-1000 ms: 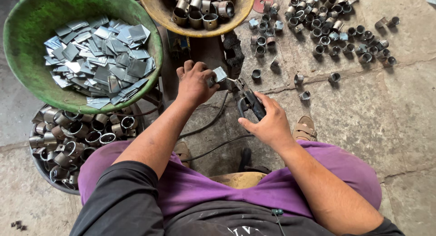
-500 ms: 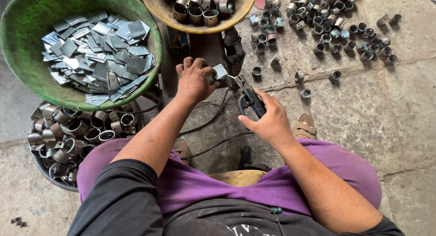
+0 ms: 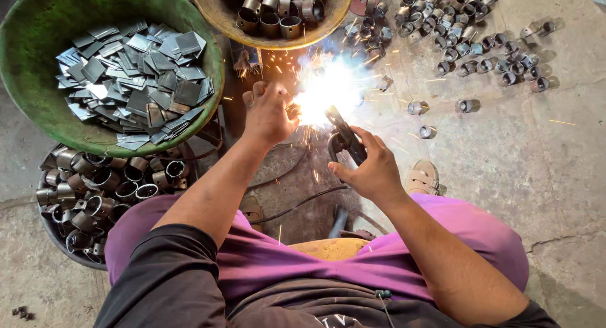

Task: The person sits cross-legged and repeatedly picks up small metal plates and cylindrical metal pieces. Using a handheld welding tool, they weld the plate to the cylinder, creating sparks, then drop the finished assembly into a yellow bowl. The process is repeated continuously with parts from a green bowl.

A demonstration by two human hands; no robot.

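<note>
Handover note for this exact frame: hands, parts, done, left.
Left hand: closed on a small piece, hidden by the glare, at the weld spot.
Right hand: grips the dark welding holder, tip in the bright arc; sparks flying.
Parts: flat metal squares in the green basin; metal rings in the tan bowl ahead and in a tub by the left knee; more rings scattered on the floor to the right.
Done: cannot tell.
Left: the weld is under way; many squares remain.

green basin (image 3: 25, 107) of metal squares (image 3: 136, 76), scattered steel rings (image 3: 470, 47)
</note>
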